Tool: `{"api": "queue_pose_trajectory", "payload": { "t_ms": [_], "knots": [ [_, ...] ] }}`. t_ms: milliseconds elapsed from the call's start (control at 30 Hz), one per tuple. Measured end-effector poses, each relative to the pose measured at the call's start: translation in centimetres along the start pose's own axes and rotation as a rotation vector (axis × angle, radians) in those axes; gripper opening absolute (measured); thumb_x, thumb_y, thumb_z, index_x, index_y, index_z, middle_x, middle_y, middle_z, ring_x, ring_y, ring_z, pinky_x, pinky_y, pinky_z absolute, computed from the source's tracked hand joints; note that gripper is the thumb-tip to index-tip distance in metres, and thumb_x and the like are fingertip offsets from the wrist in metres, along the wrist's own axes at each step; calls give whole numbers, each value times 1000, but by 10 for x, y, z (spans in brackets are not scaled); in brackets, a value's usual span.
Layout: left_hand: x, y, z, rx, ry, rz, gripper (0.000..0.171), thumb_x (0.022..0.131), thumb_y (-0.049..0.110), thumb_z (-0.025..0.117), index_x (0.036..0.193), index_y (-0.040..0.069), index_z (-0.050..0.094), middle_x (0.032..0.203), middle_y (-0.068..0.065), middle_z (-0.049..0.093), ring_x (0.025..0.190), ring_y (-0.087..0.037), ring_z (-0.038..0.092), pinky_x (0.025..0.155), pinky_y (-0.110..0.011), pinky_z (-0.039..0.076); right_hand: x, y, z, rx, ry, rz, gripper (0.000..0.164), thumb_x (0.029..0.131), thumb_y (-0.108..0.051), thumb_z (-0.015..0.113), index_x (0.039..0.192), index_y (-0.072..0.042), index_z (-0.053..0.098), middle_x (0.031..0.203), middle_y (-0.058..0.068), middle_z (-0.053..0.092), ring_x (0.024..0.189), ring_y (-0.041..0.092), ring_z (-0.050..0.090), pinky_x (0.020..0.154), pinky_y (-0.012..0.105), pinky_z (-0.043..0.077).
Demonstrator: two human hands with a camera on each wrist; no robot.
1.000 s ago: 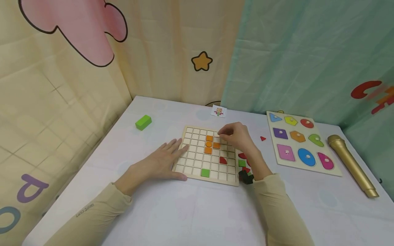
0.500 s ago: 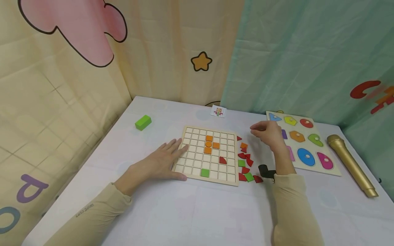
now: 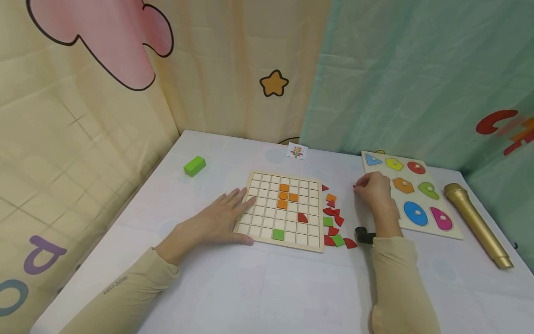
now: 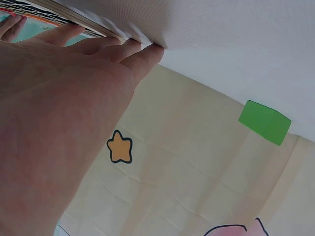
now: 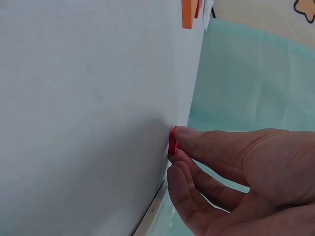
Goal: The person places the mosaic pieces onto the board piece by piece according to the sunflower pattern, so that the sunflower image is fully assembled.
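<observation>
A wooden grid board lies on the white table with orange pieces, a red quarter-round and a green square set in its cells. My left hand rests flat, fingers straight, on the board's left edge; the left wrist view shows this hand against the board's edge. My right hand is right of the board, pinching a small red triangle at the table surface. In the right wrist view, thumb and fingers hold the red piece.
Loose red, green and orange pieces lie along the board's right side. A shape puzzle board and a gold microphone sit further right. A green block and a small card lie towards the back. Curtains close off the table.
My right hand left the grid board, swung right past the loose pieces, and came down on the small red triangle. The left hand stayed put.
</observation>
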State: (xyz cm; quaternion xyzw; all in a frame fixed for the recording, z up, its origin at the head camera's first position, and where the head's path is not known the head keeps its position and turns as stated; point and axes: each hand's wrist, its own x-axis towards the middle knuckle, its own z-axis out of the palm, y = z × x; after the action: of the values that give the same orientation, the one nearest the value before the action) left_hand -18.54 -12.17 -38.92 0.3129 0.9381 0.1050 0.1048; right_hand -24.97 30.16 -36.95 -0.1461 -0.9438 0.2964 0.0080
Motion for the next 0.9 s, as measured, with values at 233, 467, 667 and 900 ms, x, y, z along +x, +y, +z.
{"api": "queue_pose_trajectory", "payload": {
  "t_ms": [233, 467, 667, 900],
  "knots": [
    [2, 0, 0, -3, 2, 11, 115, 87, 76, 68, 170, 14, 20, 176, -20, 9, 163, -42, 10, 131, -60, 17, 1, 4, 1, 20, -42, -59, 22, 98, -8, 74, 115, 5, 75, 106, 22, 69, 103, 34, 55, 84, 37, 53],
    [2, -1, 2, -6, 8, 15, 115, 87, 76, 68, 170, 13, 21, 176, -21, 10, 163, -43, 10, 130, -61, 17, -1, -1, 1, 92, -103, -63, 23, 100, -12, 72, 118, 2, 74, 109, 20, 70, 93, 27, 60, 76, 26, 52],
    [1, 0, 1, -12, 8, 17, 115, 87, 76, 68, 170, 14, 20, 176, -21, 9, 163, -42, 10, 131, -61, 17, -5, -16, 6, 169, -94, -127, 21, 103, -13, 68, 120, -1, 73, 121, 22, 70, 107, 32, 62, 92, 36, 55],
    [0, 0, 0, -12, 14, 19, 114, 87, 76, 69, 170, 14, 21, 176, -21, 10, 163, -43, 11, 130, -61, 18, -17, -51, 24, 223, -112, -261, 16, 101, -10, 70, 113, 0, 75, 116, 21, 73, 104, 35, 69, 92, 41, 61]
  ]
}}
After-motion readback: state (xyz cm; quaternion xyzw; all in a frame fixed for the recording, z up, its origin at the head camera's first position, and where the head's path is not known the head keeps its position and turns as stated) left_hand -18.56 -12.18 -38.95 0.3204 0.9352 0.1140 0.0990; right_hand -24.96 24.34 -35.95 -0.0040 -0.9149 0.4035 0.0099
